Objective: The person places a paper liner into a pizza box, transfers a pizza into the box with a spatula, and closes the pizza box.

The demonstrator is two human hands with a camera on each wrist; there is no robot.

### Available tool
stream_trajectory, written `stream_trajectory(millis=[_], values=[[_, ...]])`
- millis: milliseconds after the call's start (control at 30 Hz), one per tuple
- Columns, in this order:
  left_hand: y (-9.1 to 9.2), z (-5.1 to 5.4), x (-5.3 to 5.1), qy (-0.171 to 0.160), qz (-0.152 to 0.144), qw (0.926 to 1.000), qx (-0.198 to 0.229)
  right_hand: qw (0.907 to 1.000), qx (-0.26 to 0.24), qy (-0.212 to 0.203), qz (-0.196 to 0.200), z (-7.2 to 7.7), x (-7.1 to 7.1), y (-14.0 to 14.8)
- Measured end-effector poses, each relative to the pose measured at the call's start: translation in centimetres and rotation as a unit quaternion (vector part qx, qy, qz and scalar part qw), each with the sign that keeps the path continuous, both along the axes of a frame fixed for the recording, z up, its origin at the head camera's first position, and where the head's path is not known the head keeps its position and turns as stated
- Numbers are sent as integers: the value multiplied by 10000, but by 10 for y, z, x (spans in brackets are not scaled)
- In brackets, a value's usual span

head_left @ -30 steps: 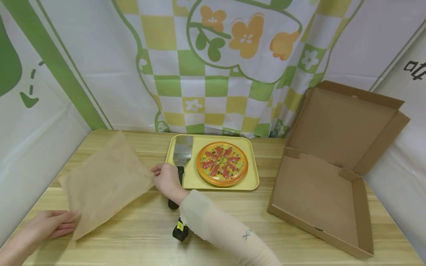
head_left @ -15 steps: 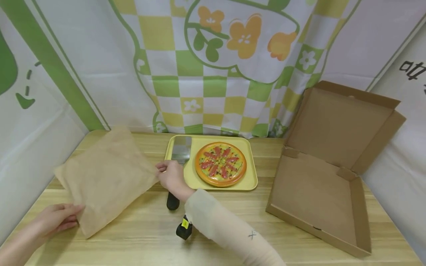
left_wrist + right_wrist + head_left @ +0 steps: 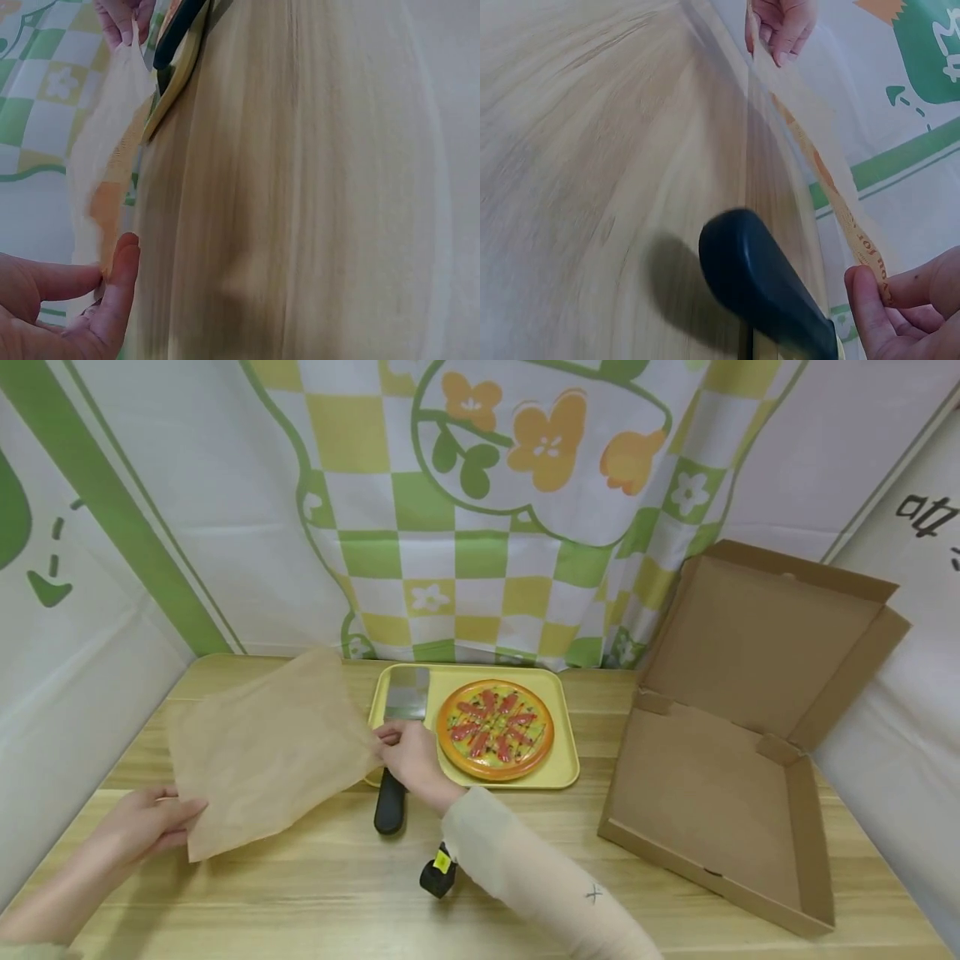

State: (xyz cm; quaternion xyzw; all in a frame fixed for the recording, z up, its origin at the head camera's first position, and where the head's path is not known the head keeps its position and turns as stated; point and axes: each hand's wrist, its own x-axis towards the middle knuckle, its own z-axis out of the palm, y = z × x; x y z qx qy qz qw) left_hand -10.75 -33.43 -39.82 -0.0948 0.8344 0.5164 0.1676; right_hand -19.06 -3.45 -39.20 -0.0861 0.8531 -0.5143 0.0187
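I see a tan paper sheet (image 3: pixel 273 756), a pale yellow tray (image 3: pixel 564 756), an orange-rimmed pizza (image 3: pixel 496 730) streaked red, a black-handled spatula (image 3: pixel 390 803), a brown cardboard box (image 3: pixel 712 785), and a curtain (image 3: pixel 480 553) checked green, yellow and white.

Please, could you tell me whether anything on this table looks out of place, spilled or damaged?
One small thing: the black-handled spatula lies across the left end of the yellow tray, its handle jutting past the near side. I see no spill, nor damage to the pizza, the held brown paper or the open cardboard box.
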Motion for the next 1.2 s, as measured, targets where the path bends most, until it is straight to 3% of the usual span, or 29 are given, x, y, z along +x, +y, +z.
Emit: stream_trajectory(millis=[167,367,667,867,1200], values=[[8,5,-3,209,-124,9994,-252,9997,-131,-173,93,1,-1,11],[20,10,-9,399,-128,9990,-142,9999,-7,-164,41,5,1,24],[38,17,-18,552,-142,9984,44,9985,-102,-519,-120,7,2,45],[50,19,-23,645,-90,9977,200,9991,19,-433,-21,10,5,62],[74,28,-31,783,-269,9960,345,9988,68,-489,-13,20,7,91]])
